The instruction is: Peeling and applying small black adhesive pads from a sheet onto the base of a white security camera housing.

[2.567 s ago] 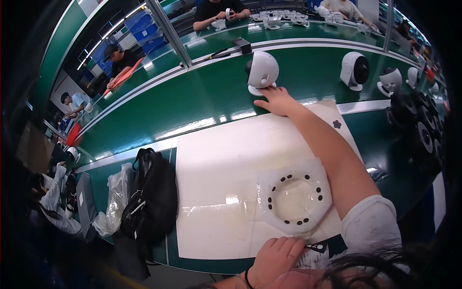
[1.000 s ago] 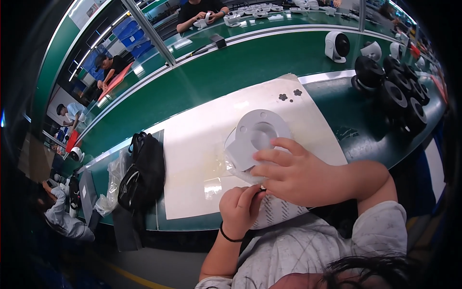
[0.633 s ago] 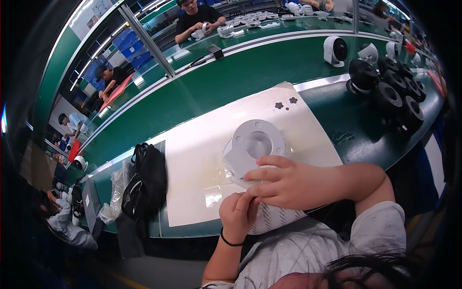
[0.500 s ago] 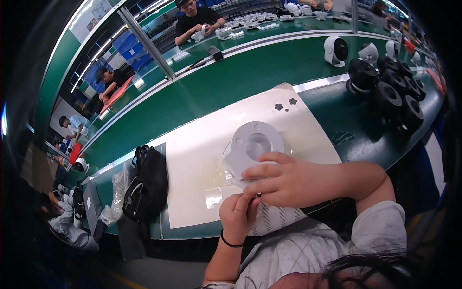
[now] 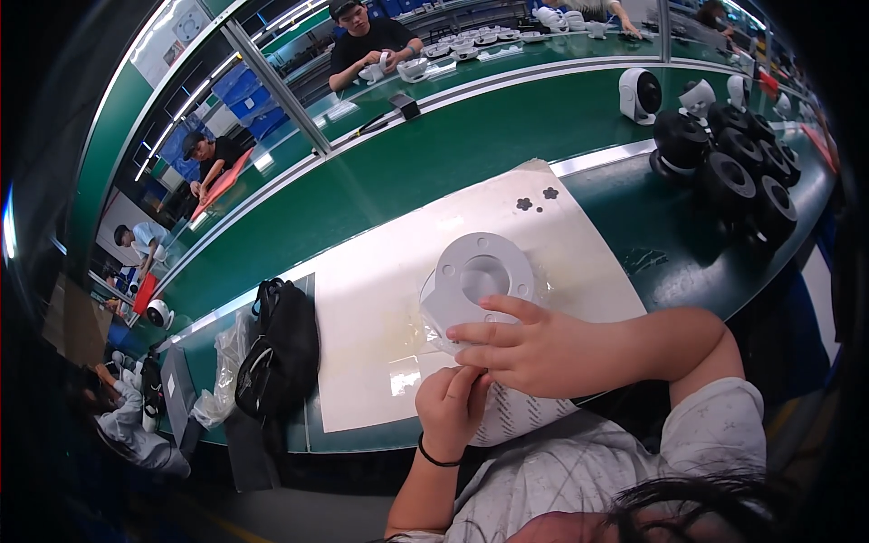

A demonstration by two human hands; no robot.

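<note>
A pale grey-white round housing (image 5: 507,258) with a hollow centre and small round bosses lies on clear plastic film, on the white board. My right hand (image 5: 534,348) reaches in from the right over its near edge, two outer fingers stretched across it. The thumb side bends down to my left hand's fingertips, where the thumb is hidden. My left hand (image 5: 446,401), with a black band on the wrist, is closed in a pinch just below. What the fingertips hold is too small to see. A white sheet with rows of dark marks (image 5: 520,416) curves just below both hands.
The white board (image 5: 362,362) bears several small black flower-shaped pieces (image 5: 525,204). A black bag (image 5: 279,348) and clear plastic bag (image 5: 222,371) lie left. Black round units (image 5: 729,181) crowd the right, near white-and-black devices (image 5: 640,97). Co-workers (image 5: 369,45) sit beyond the green bench.
My hands stay together at the housing's near edge, with only slight finger shifts. The view has moved slightly. Across the bench, a co-worker's arm at the upper right has reached rightward.
</note>
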